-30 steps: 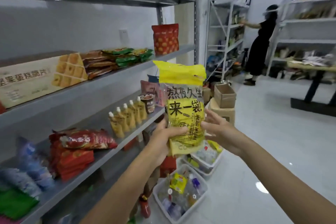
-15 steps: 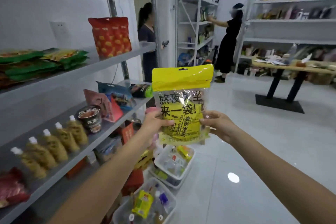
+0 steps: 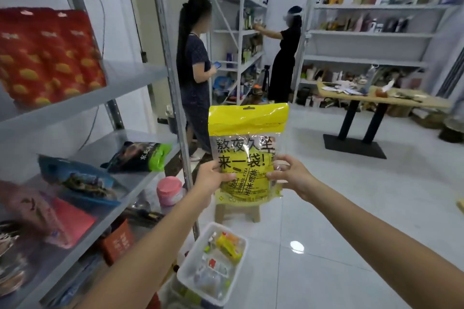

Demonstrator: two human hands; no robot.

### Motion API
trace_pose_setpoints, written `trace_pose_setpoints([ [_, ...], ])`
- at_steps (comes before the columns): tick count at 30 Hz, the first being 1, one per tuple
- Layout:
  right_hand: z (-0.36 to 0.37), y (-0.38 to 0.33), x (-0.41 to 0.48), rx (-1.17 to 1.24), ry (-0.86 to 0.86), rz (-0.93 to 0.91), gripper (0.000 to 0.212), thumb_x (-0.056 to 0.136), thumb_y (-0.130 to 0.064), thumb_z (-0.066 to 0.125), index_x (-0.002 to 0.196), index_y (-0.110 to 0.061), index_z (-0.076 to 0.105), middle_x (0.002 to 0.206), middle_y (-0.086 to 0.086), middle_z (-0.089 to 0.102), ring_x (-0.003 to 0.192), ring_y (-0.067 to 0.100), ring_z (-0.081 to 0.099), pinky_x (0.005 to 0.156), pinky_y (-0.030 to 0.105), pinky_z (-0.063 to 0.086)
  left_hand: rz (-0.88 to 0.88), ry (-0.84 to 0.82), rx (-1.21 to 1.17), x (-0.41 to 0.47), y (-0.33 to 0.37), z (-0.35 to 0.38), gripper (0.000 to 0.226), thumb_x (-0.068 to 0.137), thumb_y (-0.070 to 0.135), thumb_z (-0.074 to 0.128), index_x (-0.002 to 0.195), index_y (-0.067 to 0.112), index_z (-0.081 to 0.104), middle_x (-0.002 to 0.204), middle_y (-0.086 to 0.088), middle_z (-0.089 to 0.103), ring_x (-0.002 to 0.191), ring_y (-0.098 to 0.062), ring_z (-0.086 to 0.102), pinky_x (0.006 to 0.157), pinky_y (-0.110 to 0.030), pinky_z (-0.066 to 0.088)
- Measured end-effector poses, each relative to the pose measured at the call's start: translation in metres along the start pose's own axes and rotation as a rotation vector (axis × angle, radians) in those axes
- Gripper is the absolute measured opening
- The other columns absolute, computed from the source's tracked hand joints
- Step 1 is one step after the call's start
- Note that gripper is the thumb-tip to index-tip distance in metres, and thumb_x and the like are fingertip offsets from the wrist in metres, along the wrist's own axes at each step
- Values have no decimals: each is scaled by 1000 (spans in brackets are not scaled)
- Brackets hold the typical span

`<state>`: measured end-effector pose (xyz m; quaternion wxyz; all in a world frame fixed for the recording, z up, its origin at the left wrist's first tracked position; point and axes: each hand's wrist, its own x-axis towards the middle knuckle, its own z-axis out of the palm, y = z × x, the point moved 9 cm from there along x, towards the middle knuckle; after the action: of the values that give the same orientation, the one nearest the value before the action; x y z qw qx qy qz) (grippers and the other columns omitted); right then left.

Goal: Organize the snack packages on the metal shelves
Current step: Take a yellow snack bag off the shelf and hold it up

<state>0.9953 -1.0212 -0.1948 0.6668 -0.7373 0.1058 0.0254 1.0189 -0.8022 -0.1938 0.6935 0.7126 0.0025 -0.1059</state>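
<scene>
White-tiled stockroom; metal shelves along the left side, more racks at the far end. Wide-angle view, left edge blurred.

Task item: yellow package, upright, held in the air to the right of the shelf post and over the floor. It touched no shelf. Left hand pinched its lower left edge, thumb on the front face. Right hand pinched the lower right edge likewise. Both hands were grasping, neither free.

Progress (judged from the layout only): partway.
- Already shelved: red bag standing on the upper level.
- On the level below, a black-and-green pouch, a blue pouch and a red packet lay flat and untidy. That row probably needs straightening.
- Yellow package not yet placed.
- Clear bin on the floor beside the rack held small mixed packets, likely stock left to sort.

Surroundings: pink-lidded jar on a lower level near the post; low stool behind the package; worktop with papers at right, well apart. One person stood just past the end of the rack holding a phone. Another reached into the far rack.

In the way: the post lay between package and shelf, so entry would have to be from the aisle side. Bare shelf surface showed right of the red bag and around the black-and-green pouch; either looked usable.
</scene>
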Motion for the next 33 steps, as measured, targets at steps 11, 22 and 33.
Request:
trace_pose_setpoints([
  [11, -48, -4, 167, -22, 96, 44, 52, 69, -1, 82, 113, -12, 58, 101, 10, 62, 84, 26, 66, 85, 49, 51, -24, -14, 45, 174, -1, 42, 27, 78, -3, 75, 97, 11, 63, 103, -8, 68, 91, -21, 65, 80, -32, 51],
  [22, -124, -12, 367, -22, 49, 15, 48, 71, -2, 82, 110, -7, 55, 80, 4, 52, 91, 26, 61, 67, 31, 48, -31, 82, 118, 350, 28, 109, 48, 78, 1, 76, 122, 6, 60, 117, -1, 63, 112, -23, 58, 102, -42, 46],
  [33, -120, -11, 538, -187, -9, -17, 41, 67, -6, 86, 92, -11, 54, 83, 2, 56, 81, 17, 56, 75, 31, 51, -64, 246, 76, 497, 13, 100, 32, 87, -3, 66, 118, 5, 63, 113, -7, 67, 106, -24, 61, 96, -38, 49],
])
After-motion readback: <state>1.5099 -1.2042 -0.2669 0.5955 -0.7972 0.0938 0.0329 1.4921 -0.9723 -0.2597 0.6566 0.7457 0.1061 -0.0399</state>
